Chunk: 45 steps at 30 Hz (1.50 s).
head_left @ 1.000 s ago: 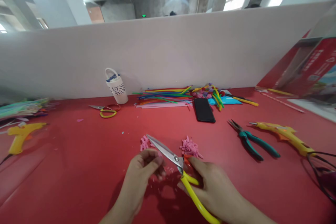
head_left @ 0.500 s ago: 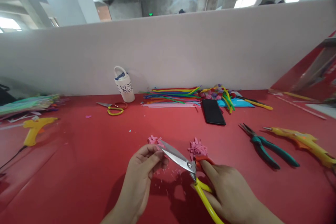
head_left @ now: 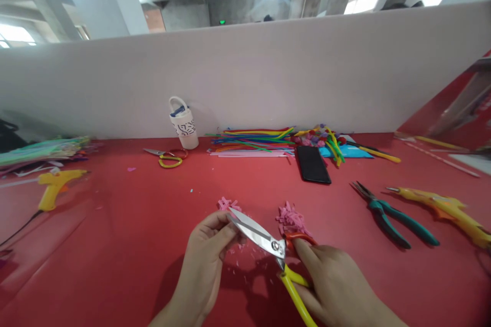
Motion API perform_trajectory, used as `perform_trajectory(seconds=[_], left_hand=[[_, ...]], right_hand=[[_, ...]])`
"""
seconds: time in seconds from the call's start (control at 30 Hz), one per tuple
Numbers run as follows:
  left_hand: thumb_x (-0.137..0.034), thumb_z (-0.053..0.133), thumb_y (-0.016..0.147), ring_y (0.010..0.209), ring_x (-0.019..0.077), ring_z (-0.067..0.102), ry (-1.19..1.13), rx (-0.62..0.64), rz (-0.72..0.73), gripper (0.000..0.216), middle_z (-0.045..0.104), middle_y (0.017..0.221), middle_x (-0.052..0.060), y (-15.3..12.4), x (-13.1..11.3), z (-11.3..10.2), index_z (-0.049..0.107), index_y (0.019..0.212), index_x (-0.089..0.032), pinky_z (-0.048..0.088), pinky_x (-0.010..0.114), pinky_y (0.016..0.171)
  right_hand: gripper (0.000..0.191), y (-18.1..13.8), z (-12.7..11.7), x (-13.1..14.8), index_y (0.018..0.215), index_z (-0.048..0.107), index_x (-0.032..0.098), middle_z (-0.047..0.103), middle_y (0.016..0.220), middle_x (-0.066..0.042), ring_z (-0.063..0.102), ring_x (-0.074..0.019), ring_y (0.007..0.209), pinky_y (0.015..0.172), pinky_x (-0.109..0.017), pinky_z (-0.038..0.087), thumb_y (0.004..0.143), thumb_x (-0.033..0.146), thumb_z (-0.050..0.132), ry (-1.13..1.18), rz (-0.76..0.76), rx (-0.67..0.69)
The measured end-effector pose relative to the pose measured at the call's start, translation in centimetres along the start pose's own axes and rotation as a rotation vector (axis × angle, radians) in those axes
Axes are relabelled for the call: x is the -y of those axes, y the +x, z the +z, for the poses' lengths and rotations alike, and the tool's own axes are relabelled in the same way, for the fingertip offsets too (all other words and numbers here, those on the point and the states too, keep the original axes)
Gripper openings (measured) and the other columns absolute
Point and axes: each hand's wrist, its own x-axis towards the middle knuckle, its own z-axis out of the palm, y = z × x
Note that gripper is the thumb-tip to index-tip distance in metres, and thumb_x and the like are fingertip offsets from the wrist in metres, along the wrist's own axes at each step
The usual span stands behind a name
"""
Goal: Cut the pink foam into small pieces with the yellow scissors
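My right hand [head_left: 333,271] grips a pair of scissors [head_left: 264,237] with one red and one yellow handle. The blades point up and left, nearly together, and their tips reach the fingertips of my left hand [head_left: 209,250]. Thumb and fingers of that left hand are pinched together; whatever they hold is hidden behind the fingers and blades. Just beyond the fingertips lies a small heap of pink strips [head_left: 226,203]. A second heap of pink cut strips [head_left: 292,218] lies beyond the scissors' red handle. Tiny pink scraps dot the red tabletop beneath the hands.
Green-handled pliers [head_left: 391,217] and a yellow glue gun [head_left: 441,207] lie on the right. Another glue gun [head_left: 56,186] rests at left. Further back are small scissors [head_left: 169,158], a white cup [head_left: 184,126], coloured pipe cleaners [head_left: 253,138] and a black phone [head_left: 313,164].
The scissor blades have closed from slightly apart to nearly together, and the yellow handle has shifted left. My left hand keeps its pinch in about the same place.
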Motion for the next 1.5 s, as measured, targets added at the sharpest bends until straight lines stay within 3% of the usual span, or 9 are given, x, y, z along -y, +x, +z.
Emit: perform_trajectory(seconds=[0.63,1.0,1.17,1.3,1.37,1.5], left_hand=[[-0.014,0.057,0.069,0.061,0.0085,0.052,0.025,-0.002,0.014,0.006,0.059,0.066,0.0,-0.1,0.0,-0.1,0.063,0.072,-0.015,0.041,0.019,0.06],[-0.014,0.057,0.069,0.059,0.0088,0.053,0.091,-0.042,0.042,0.006,0.059,0.065,0.0,-0.2,-0.4,-0.1,0.061,0.073,-0.014,0.042,0.02,0.059],[-0.016,0.057,0.069,0.058,0.01,0.054,0.075,0.012,-0.024,0.003,0.059,0.067,0.002,-0.2,-0.2,0.2,0.056,0.069,-0.013,0.043,0.022,0.059],[-0.016,0.057,0.069,0.053,0.0105,0.056,0.035,0.154,-0.194,0.004,0.059,0.063,0.001,-0.5,0.6,0.8,0.054,0.07,-0.014,0.043,0.022,0.053],[-0.017,0.056,0.069,0.05,0.0106,0.056,0.045,0.226,-0.284,0.005,0.061,0.063,0.003,-0.8,1.1,1.1,0.054,0.07,-0.013,0.042,0.021,0.05],[-0.018,0.057,0.067,0.048,0.0111,0.056,0.13,0.334,-0.422,0.007,0.062,0.062,0.005,-1.2,1.6,1.7,0.056,0.07,-0.011,0.042,0.022,0.049]], right_hand=[[0.015,0.0,0.0,0.0,0.072,0.034,0.022,0.052,0.047,0.002,0.049,-0.0162,0.04,0.042,-0.025,0.022,0.071,0.032,0.045,-0.052,-0.04,-0.073],[0.011,-0.2,-0.3,0.0,0.068,0.039,0.021,0.051,0.046,0.001,0.047,-0.0146,0.041,0.042,-0.024,0.021,0.071,0.03,0.044,0.007,0.0,-0.068],[0.014,0.5,-0.8,0.2,0.064,0.039,0.021,0.045,0.047,0.004,0.039,-0.0103,0.04,0.04,-0.022,0.022,0.074,0.029,0.043,0.365,0.187,0.062],[0.017,1.3,-1.4,1.1,0.061,0.039,0.02,0.04,0.052,0.005,0.037,-0.0085,0.046,0.042,-0.019,0.028,0.074,0.03,0.043,0.821,0.371,0.114],[0.013,1.6,-1.4,1.6,0.066,0.041,0.019,0.035,0.047,0.008,0.033,-0.0066,0.04,0.038,-0.018,0.028,0.072,0.03,0.044,1.049,0.493,0.131],[0.021,1.7,-0.9,1.9,0.076,0.044,0.018,0.041,0.045,0.009,0.031,-0.0043,0.03,0.03,-0.016,0.027,0.071,0.038,0.046,1.351,0.598,0.2]])
